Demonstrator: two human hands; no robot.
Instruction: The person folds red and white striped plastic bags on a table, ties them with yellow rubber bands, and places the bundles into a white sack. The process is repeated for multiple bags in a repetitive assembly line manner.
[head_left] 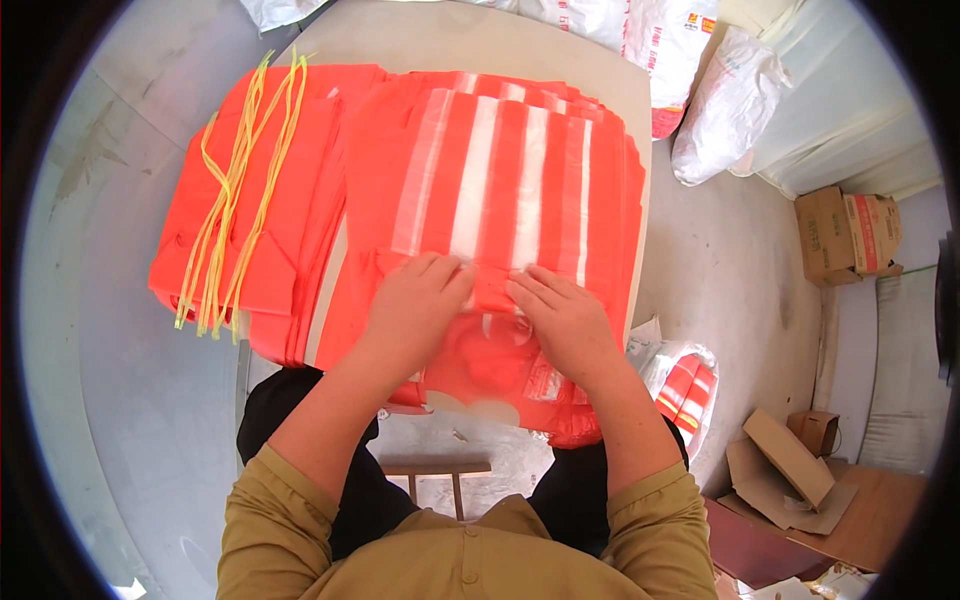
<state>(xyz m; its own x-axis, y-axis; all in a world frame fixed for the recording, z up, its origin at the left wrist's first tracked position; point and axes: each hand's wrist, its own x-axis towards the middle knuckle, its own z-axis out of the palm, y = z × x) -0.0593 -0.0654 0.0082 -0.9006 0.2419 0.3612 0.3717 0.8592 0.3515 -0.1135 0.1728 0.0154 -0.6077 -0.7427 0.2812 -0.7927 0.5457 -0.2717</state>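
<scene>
In front of me lies a thick stack of thin red sheets with pale, shiny stripes. I cannot tell if they are bags or garments. My left hand and my right hand rest side by side on its near part, fingertips bent and pressed together on a crumpled fold of the top sheet. Below the hands, the blurred near edge of that sheet hangs toward my lap. To the left is another red pile, with several loose yellow cords lying across it.
The stacks cover a pale table. Beyond it stand white printed sacks and a bundled white bag. At right are a cardboard box, an open carton and a clear bag of striped red items. A wooden stool is below.
</scene>
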